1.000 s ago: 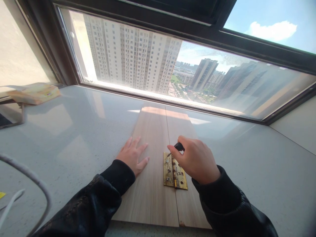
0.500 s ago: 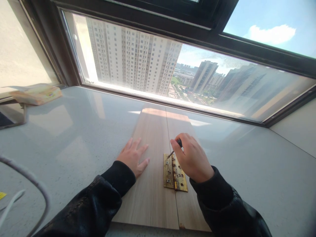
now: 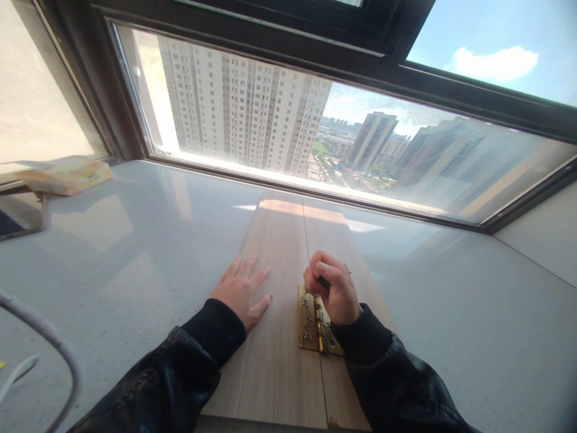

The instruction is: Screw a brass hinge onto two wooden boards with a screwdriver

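Note:
My left hand [image 3: 240, 294] lies with fingers spread, pressing on the edge of the left pale wooden board [image 3: 274, 376]. A second, narrower board [image 3: 345, 391] lies against it, with a thin seam between them. Across that seam sits a worn brass hinge [image 3: 308, 328] with dark stains and screw holes. My right hand [image 3: 337, 294] is closed around a screwdriver [image 3: 323, 281], over the upper part of the hinge. Only a bit of its dark handle shows between the fingers; its shaft and tip are hidden by the hand.
The boards rest on a white speckled sill [image 3: 451, 313] below a dark-framed window [image 3: 315, 207]. A soft packet [image 3: 67, 176] is at the far left, beside a dark-surfaced object [image 3: 18, 213]. A pale cable [image 3: 58, 346] curves at the lower left.
My right hand has turned over and moved slightly left, covering the screwdriver's shaft and the hinge's upper end. My left hand stays in place.

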A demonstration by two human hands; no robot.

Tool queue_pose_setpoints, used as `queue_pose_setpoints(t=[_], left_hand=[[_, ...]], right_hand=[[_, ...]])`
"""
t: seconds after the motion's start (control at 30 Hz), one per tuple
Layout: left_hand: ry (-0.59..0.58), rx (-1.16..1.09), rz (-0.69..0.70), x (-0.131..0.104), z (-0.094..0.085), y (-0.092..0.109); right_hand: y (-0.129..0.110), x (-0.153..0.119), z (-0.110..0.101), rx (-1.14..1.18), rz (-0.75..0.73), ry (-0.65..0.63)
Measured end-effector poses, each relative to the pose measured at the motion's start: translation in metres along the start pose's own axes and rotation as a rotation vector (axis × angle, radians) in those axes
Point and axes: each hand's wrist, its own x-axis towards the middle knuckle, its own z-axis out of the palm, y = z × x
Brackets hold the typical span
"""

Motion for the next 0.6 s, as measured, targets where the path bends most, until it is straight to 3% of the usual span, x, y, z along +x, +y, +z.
queue_pose_setpoints(t=[0.1, 0.33, 0.6], left_hand=[[0.023, 0.009, 0.001, -0.0001, 0.0022, -0.0011], [0.016, -0.009, 0.008, -0.0008, 0.0020, -0.0019], [0.003, -0.009, 0.003, -0.0008, 0.0010, -0.0015]], right_hand=[[0.0001, -0.0005, -0.0001, 0.087, 0.016, -0.006], [0.0024, -0.0037, 0.0063, -0.200, -0.250, 0.260], [0.0028, -0.0093, 0.0027, -0.330, -0.303, 0.301]])
